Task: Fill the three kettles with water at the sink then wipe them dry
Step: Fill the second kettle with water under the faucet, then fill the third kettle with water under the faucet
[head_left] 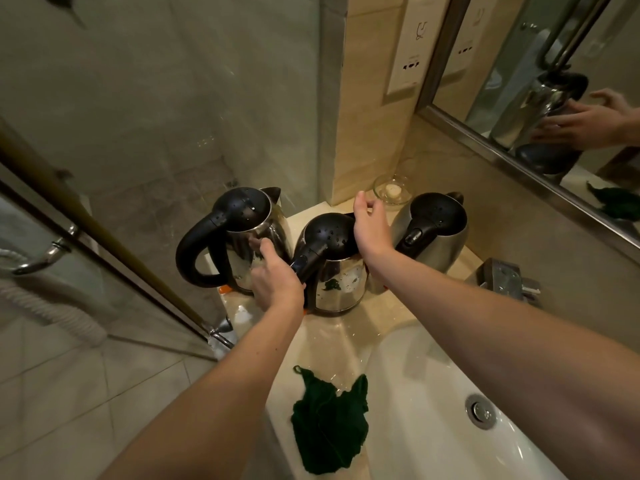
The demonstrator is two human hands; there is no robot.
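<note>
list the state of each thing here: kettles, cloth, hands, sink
left kettle: upright, lid shut, droplets on lid
middle kettle: upright, lid shut, wet
right kettle: upright, lid shut
green cloth: crumpled on counter, untouched
left hand: against left kettle's side
right hand: open, over middle kettle
sink: holds no water, drain open

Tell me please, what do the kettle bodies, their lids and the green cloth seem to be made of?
Kettle bodies, e.g. the middle kettle: polished metal, probably stainless steel; they mirror the hand and cloth. Lids and handles: matte black, likely plastic, with water beads on top. Green cloth: soft knitted or terry fabric, crumpled, dull.
</note>
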